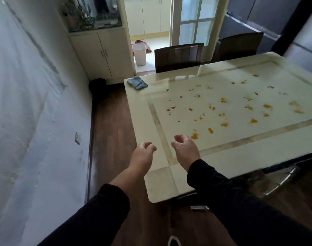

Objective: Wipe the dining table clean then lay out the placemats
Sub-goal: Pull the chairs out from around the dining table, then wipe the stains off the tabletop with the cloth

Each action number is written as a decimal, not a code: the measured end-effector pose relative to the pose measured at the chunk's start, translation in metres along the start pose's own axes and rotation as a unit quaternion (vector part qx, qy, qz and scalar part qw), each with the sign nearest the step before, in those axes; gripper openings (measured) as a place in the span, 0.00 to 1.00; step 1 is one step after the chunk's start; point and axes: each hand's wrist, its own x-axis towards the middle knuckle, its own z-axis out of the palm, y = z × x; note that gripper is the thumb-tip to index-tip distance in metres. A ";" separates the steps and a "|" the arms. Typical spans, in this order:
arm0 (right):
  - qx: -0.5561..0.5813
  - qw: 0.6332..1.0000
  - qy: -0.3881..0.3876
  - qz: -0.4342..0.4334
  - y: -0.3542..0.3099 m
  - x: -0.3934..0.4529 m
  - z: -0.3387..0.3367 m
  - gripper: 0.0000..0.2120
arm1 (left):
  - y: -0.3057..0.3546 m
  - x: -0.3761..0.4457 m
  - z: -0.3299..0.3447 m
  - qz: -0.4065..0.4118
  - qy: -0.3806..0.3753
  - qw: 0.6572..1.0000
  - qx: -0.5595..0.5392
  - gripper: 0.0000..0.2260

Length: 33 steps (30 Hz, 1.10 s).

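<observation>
The cream glossy dining table fills the right half of the view. Several orange food stains are scattered over its middle. A crumpled blue cloth lies on the far left corner of the table. My left hand hovers over the table's left edge, its fingers loosely curled and holding nothing. My right hand hovers beside it over the near part of the table, also loosely curled and holding nothing. I see no placemats.
Two dark chairs stand at the table's far side. A white bin sits in the doorway beyond. A cream cabinet stands at the back left, with a dark object on the floor below it. Wood floor runs between the left wall and the table.
</observation>
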 end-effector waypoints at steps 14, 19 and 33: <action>-0.018 0.996 0.065 0.058 -0.052 0.104 0.077 0.21 | 0.035 0.117 -0.065 0.021 -0.012 0.996 0.082 0.16; 0.006 0.985 0.128 0.116 -0.063 0.147 0.120 0.20 | 0.045 0.188 -0.097 0.051 -0.079 0.984 0.151 0.18; 0.049 0.965 0.186 0.180 -0.100 0.250 0.181 0.23 | 0.084 0.355 -0.113 0.094 -0.182 0.946 0.251 0.22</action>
